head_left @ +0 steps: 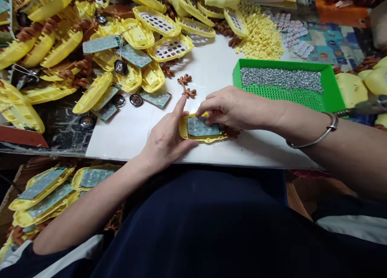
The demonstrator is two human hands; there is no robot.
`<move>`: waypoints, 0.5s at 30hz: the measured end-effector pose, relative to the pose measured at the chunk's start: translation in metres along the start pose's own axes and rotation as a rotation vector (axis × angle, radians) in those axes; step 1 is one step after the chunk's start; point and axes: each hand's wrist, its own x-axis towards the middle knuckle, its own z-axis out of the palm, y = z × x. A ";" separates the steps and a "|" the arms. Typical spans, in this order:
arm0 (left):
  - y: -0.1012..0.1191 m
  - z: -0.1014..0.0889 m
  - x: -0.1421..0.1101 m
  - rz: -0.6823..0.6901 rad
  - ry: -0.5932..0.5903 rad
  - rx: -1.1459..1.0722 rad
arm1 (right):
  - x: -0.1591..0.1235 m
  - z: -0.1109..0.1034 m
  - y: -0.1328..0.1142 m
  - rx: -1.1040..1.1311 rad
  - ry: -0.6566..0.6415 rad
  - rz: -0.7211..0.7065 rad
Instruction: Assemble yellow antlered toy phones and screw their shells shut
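Note:
A yellow plastic half-shell (207, 140) lies on the white work surface in front of me, hollow side up. Inside it sits a flat green circuit board (199, 127) covered by a translucent sheet. My left hand (165, 135) grips the shell's left end, thumb along the near edge and fingers at the far side. From the right, my right hand (228, 106) reaches over with curled fingers, its fingertips on the board's upper edge. Part of the shell's far rim is hidden under that hand. A brown branch-shaped piece (185, 84) lies just beyond my left fingers.
Behind my right arm stands a green tray (290, 94) of small metal screws (281, 78). Yellow shells (157, 22) with boards and wired round speakers (136, 100) crowd the left and back. Small yellow pieces (261, 32) are heaped at the back. Shells with boards (42, 185) fill a lower box at left.

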 end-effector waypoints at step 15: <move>0.013 0.009 0.025 0.347 0.086 0.155 | -0.046 -0.001 -0.018 -0.139 0.358 -0.036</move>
